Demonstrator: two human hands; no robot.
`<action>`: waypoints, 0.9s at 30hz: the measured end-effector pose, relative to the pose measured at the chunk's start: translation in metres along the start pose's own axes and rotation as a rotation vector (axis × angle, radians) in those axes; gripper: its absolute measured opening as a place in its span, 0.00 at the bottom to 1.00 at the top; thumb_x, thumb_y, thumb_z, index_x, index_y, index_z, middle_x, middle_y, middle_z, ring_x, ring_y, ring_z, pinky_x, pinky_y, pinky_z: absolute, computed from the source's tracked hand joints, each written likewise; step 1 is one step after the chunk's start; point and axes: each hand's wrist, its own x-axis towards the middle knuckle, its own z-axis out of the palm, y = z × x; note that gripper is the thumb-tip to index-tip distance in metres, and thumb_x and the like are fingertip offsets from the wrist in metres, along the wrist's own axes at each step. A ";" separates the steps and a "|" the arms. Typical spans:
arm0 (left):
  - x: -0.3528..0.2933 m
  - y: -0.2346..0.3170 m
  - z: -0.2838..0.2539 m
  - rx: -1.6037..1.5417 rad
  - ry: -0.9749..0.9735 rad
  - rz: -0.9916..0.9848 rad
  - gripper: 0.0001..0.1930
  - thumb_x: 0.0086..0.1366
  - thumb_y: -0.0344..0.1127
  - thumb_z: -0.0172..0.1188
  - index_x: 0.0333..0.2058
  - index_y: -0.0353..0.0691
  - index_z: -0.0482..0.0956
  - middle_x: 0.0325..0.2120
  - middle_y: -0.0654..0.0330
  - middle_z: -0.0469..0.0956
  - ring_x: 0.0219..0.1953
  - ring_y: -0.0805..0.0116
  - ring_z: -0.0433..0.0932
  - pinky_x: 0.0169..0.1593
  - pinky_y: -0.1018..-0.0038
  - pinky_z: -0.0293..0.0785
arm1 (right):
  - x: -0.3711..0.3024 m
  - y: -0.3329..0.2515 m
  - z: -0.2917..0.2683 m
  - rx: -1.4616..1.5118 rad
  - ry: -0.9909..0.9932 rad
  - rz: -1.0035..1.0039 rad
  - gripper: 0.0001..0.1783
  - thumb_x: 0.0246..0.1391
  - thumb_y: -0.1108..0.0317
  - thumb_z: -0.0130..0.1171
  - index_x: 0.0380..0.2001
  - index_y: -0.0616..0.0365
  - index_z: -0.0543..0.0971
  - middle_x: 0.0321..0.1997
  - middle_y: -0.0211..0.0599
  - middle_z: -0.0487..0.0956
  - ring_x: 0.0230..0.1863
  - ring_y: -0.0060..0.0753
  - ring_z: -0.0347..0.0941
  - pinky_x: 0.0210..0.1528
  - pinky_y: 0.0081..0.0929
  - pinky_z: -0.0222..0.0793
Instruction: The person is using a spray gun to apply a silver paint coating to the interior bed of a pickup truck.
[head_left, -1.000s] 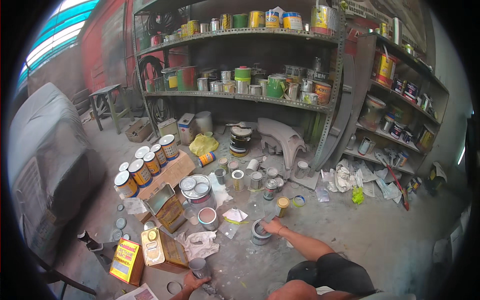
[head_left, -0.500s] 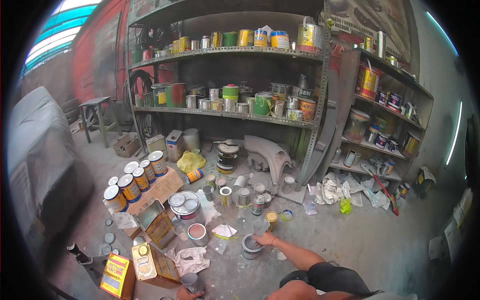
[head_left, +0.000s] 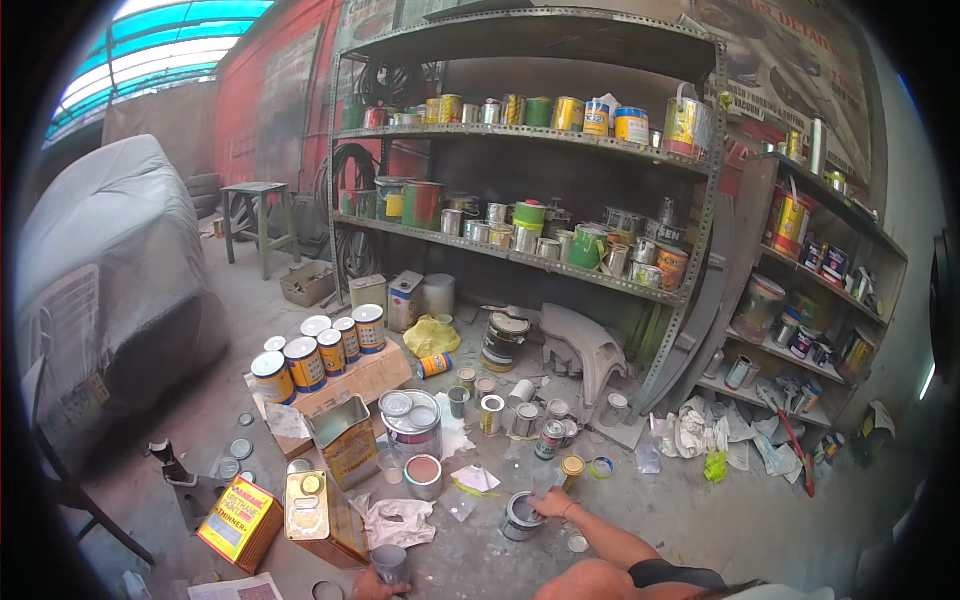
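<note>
At the lower edge, my left hand is wrapped round a translucent grey cup, which stands upright. My right hand reaches in from the lower right, fingers closed at the rim of an open can of grey paint. A flat grey strip shows at those fingers, its lower end hidden. Just beyond that hand is a small can with a yellowish top. A can with a pinkish-brown top and a white rag lie between the two hands, farther off.
Left stand a yellow thinner tin, a gold rectangular tin and an open square tin. Several blue-and-orange cans rest on a cardboard box. A grey fender leans before the metal shelf.
The view has swung left and tilted, so the scene sits farther right and newspaper shows at lower left. Both hands stay at the cup and the paint can.
</note>
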 end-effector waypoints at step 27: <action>0.025 -0.033 0.009 0.197 -0.016 0.023 0.56 0.38 0.70 0.69 0.60 0.37 0.65 0.54 0.44 0.73 0.58 0.48 0.71 0.60 0.62 0.66 | 0.003 -0.012 -0.007 -0.626 0.172 -0.141 0.19 0.52 0.55 0.53 0.34 0.60 0.81 0.32 0.55 0.81 0.36 0.60 0.77 0.43 0.49 0.73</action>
